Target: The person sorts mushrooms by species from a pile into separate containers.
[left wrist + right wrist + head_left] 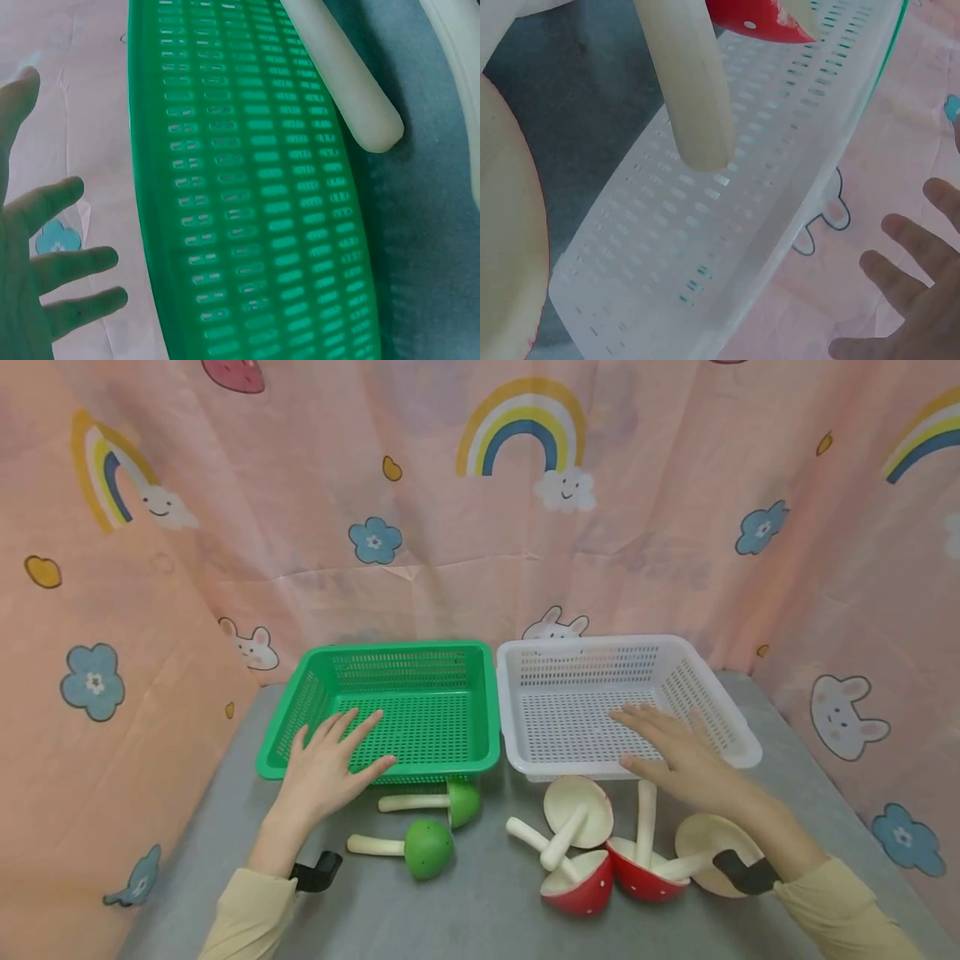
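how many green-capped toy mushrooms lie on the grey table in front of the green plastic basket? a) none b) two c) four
b: two green-capped toy mushrooms lie on the grey table just in front of the green plastic basket; the other mushrooms, to their right, are red-capped.

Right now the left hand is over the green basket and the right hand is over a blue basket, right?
Not quite. In the head view the right hand is over a white basket, not blue. The left hand is over the green basket.
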